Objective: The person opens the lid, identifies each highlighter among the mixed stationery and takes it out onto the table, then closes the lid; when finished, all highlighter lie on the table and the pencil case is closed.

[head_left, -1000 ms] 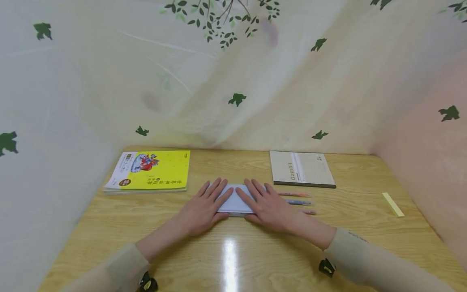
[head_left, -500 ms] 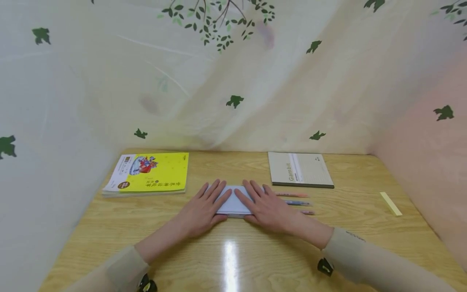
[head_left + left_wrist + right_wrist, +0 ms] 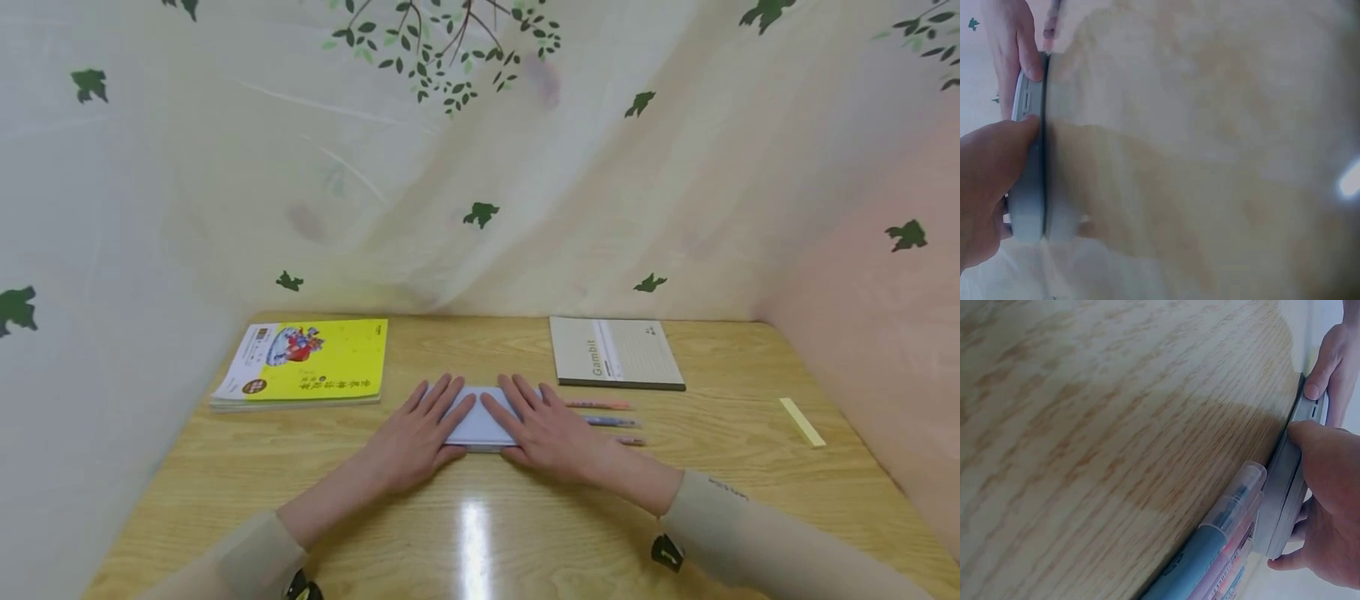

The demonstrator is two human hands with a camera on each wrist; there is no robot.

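A flat pale blue-white case (image 3: pixel 480 421) lies at the middle of the table. In the head view my left hand (image 3: pixel 412 437) rests on its left part, with straight, spread fingers across the top. My right hand (image 3: pixel 555 433) lies the same way over its right part. Both thumbs touch the near side, which shows as a grey wall (image 3: pixel 1027 206) in the left wrist view. Several fingers are partly hidden behind the case in the wrist views. Capped pens (image 3: pixel 1210 550) lie close to the right end of the case.
A yellow picture-covered book (image 3: pixel 330 358) lies at the back left, apparently on others. At the back right is a beige notebook (image 3: pixel 618 354) marked "Gambit". A pale yellow strip (image 3: pixel 802 422) lies far right. Patterned cloth (image 3: pixel 420 192) hangs behind the table.
The head view has shifted slightly, so everything sits a little lower in it. Both hands stay in place on the case.
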